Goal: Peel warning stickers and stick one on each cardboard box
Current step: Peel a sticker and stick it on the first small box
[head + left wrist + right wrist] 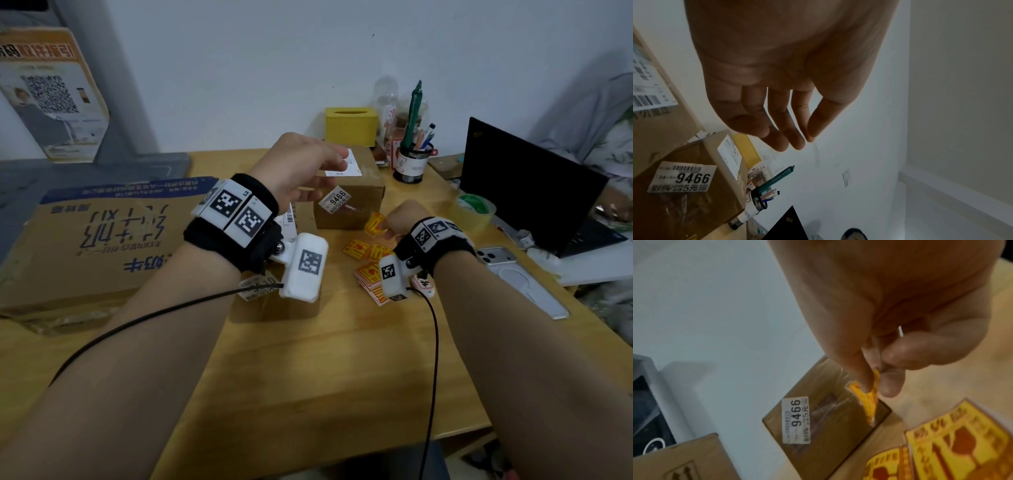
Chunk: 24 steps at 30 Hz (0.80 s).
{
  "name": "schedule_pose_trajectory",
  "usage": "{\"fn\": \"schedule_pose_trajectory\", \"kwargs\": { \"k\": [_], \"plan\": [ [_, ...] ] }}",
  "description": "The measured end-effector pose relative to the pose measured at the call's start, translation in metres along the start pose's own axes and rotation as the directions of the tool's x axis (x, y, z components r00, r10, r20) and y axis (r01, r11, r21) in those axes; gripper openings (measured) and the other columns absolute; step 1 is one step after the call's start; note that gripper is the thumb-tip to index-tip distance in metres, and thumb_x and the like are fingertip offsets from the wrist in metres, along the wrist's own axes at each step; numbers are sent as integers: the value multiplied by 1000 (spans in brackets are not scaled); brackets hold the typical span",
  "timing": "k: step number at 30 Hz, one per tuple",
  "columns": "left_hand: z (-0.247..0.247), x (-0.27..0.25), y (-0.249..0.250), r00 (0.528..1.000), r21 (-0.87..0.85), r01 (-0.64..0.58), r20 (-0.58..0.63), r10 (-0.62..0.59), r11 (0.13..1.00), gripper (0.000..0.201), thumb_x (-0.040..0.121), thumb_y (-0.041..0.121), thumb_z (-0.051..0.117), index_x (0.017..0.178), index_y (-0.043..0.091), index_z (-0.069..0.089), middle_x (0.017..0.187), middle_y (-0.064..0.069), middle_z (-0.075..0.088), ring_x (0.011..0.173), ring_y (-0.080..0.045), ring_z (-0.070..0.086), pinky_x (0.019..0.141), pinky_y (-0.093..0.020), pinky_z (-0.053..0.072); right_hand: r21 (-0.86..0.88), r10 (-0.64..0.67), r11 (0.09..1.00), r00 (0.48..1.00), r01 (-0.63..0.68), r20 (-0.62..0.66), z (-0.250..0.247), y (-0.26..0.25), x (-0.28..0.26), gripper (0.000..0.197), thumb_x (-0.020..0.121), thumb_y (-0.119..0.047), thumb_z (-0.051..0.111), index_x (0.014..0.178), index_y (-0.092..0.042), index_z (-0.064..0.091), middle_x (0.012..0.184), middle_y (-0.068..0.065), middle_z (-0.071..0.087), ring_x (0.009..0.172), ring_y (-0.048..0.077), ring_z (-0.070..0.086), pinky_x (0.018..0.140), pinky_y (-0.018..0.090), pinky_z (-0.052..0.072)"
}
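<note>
Pinching a glossy yellow sticker [869,400], fingers [891,382] near taped cardboard box [824,426].

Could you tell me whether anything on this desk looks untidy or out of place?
The yellow warning stickers lie scattered and overlapping on the desk beside the small box, not in a neat stack. The right hand pinches one sticker, which looks bent. Nothing looks spilled.

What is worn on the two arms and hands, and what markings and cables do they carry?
Both forearms are bare, without sleeves. Each wrist has a black band with white square tags printed in black patterns. A white camera block hangs below each wrist, trailing a thin black cable. The fingers are bare.
</note>
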<state>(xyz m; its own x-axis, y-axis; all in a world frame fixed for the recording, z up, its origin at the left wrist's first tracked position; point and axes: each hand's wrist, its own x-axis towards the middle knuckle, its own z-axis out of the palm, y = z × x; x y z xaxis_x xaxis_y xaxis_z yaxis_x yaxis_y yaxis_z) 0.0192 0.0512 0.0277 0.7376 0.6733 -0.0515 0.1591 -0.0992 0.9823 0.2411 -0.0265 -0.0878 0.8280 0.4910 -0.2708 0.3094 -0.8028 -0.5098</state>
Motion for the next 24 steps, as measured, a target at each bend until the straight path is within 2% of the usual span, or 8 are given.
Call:
{"fn": "schedule_pose_trajectory", "kwargs": {
  "k": [2, 5, 8, 10, 16, 19, 21, 24],
  "plan": [
    [2, 1, -1, 1000, -7, 6, 3, -5, 1000, 17, 91, 12, 62, 97, 19, 77, 100, -2, 78, 75, -18, 67, 68, -28, 50, 28, 1, 1000, 1000, -1, -21, -4, 3, 0, 28, 89, -19, 78, 104, 3, 70, 80, 11, 74, 61, 21, 62, 52, 30, 45],
    [4, 3, -5, 1000, -16, 15, 5, -14, 1000, 16, 90, 14, 63, 99, 18, 76, 94, 0, 77, 74, -18, 68, 66, -27, 50, -27, -34, 999, 995, 36, 96, -2, -3, -10, 34, 82, -25, 84, 101, -3, 68, 84, 9, 74, 68, 20, 66, 55, 31, 47],
    [4, 4, -7, 1000, -19, 19, 6, -19, 1000, 17, 90, 14, 63, 101, 17, 76, 92, 0, 76, 73, -18, 68, 64, -26, 50, -175, -66, 980, 981, 99, 184, 13, -6, -17, 44, 62, -46, 88, 87, -14, 73, 85, 7, 78, 78, 24, 73, 68, 34, 58],
    [3, 4, -7, 1000, -22, 19, 0, -19, 1000, 17, 91, 14, 62, 102, 16, 75, 94, 0, 76, 73, -18, 68, 62, -25, 50, -236, -82, 964, 983, 120, 165, 25, -4, -15, 49, 53, -52, 84, 85, -18, 73, 81, 7, 79, 79, 29, 76, 77, 44, 63],
    [-5, 2, -7, 1000, -27, 8, -15, -8, 1000, 18, 92, 14, 62, 103, 17, 76, 100, -2, 79, 74, -17, 69, 69, -28, 50, -291, -108, 942, 973, 165, 202, 40, -2, 14, 77, 32, -70, 79, 90, -19, 71, 80, 7, 78, 76, 31, 76, 74, 51, 64],
    [-10, 3, -10, 1000, -30, 10, -18, -11, 999, 20, 93, 14, 61, 105, 16, 76, 99, -2, 78, 76, -18, 69, 68, -29, 49, -238, -130, 956, 974, 173, 186, 31, -13, -3, 62, 53, -54, 86, 95, -11, 73, 82, 6, 77, 73, 24, 74, 66, 38, 63],
    [-15, 4, -13, 1000, -26, 10, -29, -11, 1000, 20, 93, 15, 61, 106, 16, 76, 95, 1, 78, 77, -18, 69, 68, -29, 49, -119, -146, 979, 975, 167, 169, 20, -27, -18, 42, 74, -42, 86, 96, -10, 69, 82, 5, 69, 67, 17, 63, 55, 27, 48],
    [-25, 6, -17, 999, -31, 5, -52, -6, 1000, 18, 92, 15, 63, 105, 17, 76, 94, 0, 77, 77, -17, 69, 71, -30, 48, 283, -225, 943, 963, 177, 147, 2, -45, -39, 23, 91, -35, 75, 88, -14, 66, 65, -1, 54, 48, 11, 46, 46, 24, 35]
  ]
}}
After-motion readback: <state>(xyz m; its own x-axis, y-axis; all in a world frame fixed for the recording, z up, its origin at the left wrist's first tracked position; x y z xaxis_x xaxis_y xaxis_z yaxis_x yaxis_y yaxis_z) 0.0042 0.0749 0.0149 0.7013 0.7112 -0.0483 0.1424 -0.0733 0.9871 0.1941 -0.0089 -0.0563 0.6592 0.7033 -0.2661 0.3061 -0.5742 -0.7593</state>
